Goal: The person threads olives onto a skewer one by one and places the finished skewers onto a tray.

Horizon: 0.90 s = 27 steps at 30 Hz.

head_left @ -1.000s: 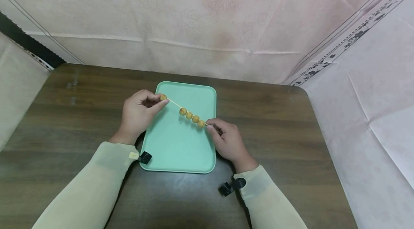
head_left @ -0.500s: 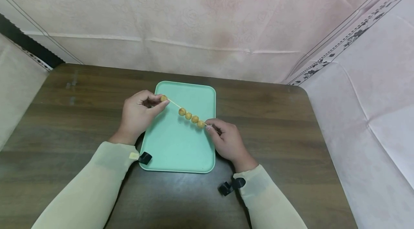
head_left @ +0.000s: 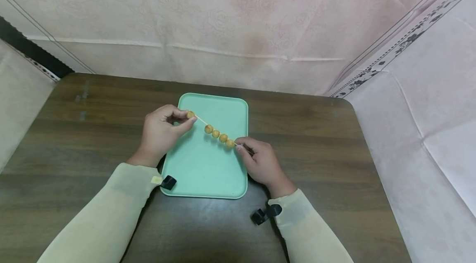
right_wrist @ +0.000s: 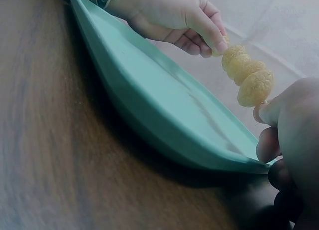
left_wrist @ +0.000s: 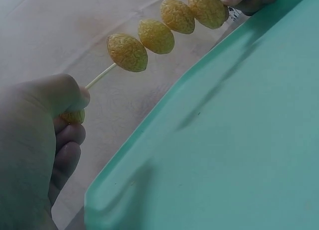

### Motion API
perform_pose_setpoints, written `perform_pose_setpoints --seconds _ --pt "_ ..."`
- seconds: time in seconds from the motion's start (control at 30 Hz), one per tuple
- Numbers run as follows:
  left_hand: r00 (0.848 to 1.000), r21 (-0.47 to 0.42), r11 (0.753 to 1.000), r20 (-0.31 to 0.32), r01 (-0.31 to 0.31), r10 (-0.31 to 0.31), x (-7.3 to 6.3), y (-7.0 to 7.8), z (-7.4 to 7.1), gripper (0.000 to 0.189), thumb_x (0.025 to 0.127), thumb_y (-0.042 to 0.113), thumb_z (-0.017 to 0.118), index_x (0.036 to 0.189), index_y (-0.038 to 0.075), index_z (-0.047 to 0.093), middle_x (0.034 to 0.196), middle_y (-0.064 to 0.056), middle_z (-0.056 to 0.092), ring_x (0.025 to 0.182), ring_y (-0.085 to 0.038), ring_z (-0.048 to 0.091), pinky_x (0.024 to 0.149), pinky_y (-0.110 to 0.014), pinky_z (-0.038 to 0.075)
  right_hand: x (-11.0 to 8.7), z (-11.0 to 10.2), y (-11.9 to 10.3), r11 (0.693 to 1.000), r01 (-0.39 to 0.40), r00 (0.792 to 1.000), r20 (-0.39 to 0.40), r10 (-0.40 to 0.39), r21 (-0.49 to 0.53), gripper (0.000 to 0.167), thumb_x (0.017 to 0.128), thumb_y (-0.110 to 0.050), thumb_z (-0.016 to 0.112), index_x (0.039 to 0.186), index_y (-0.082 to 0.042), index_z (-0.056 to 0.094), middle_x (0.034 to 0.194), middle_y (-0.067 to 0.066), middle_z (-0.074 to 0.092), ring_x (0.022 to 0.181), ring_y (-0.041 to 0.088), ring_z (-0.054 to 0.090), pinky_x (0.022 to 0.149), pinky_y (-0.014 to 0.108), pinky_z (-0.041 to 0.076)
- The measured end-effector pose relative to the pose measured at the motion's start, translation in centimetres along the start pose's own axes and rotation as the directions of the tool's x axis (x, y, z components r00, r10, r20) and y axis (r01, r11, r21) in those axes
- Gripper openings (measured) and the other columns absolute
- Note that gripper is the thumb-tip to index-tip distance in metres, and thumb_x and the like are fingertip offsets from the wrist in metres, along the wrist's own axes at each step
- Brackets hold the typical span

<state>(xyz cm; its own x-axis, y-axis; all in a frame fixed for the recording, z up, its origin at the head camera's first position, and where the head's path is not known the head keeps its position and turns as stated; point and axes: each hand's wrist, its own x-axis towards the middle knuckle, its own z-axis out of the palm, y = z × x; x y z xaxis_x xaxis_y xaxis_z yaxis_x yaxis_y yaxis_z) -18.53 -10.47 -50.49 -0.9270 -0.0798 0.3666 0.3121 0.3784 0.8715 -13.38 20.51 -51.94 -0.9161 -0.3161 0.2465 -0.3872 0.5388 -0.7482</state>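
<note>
In the head view a thin wooden skewer (head_left: 201, 120) slants down to the right above a mint-green tray (head_left: 202, 176). Several wrinkled golden balls (head_left: 223, 138) sit threaded in a row along its right part. My left hand (head_left: 158, 133) pinches one more golden ball (head_left: 191, 114) between thumb and fingers at the skewer's upper left end, apart from the row. Thumb and fingers cover much of that ball (left_wrist: 73, 116) in the left wrist view. Just past the last ball (right_wrist: 255, 88), my right hand (head_left: 262, 162) pinches the skewer's lower right end, which is hidden by the fingers.
The tray lies on a brown wooden table (head_left: 327, 159). A pale patterned cloth (head_left: 208, 27) hangs behind the table, and another cloth (head_left: 439, 131) covers the right side. Black wrist cameras (head_left: 169, 182) are strapped at both cuffs.
My left hand has moved slightly right and down with its ball, narrowing the gap to the threaded row. My right hand keeps its grip and has hardly moved.
</note>
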Motion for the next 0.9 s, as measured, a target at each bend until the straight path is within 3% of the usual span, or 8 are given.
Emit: perform_pose_setpoints --seconds 0.3,0.67,0.9 --pt "0.999 0.057 0.997 0.011 -0.049 0.049 -0.21 0.21 0.25 0.011 0.093 0.018 0.096 0.097 0.016 0.086 0.101 0.002 0.082 0.093 -0.002 0.072 0.083 -0.029 0.063 -0.01 0.06 0.06 1.000 0.009 1.000 0.005 -0.009 -0.004 0.017 0.114 -0.021 0.069 0.124 -0.017 0.082 0.079 -0.006 0.065 0.067 0.009 0.054 0.062 0.026 0.050" --pt "0.985 0.103 0.981 -0.027 -0.165 0.169 -0.07 0.16 0.77 0.020 0.091 0.018 0.098 0.108 0.015 0.087 0.106 -0.001 0.084 0.099 -0.012 0.077 0.092 -0.010 0.058 0.13 0.09 0.10 1.000 0.012 1.000 0.004 -0.012 0.001 0.017 0.115 -0.022 0.069 0.124 -0.017 0.082 0.074 -0.006 0.059 0.065 0.010 0.053 0.060 0.026 0.048" --pt "0.985 0.076 0.983 -0.012 -0.170 0.171 -0.13 0.35 0.65 0.023 0.094 0.014 0.094 0.116 0.015 0.087 0.112 -0.001 0.084 0.102 -0.015 0.080 0.094 -0.010 0.059 0.12 0.18 0.07 0.999 0.027 1.000 -0.013 -0.027 0.033 0.017 0.114 -0.021 0.070 0.125 -0.014 0.082 0.076 -0.005 0.062 0.065 0.009 0.053 0.060 0.026 0.050"
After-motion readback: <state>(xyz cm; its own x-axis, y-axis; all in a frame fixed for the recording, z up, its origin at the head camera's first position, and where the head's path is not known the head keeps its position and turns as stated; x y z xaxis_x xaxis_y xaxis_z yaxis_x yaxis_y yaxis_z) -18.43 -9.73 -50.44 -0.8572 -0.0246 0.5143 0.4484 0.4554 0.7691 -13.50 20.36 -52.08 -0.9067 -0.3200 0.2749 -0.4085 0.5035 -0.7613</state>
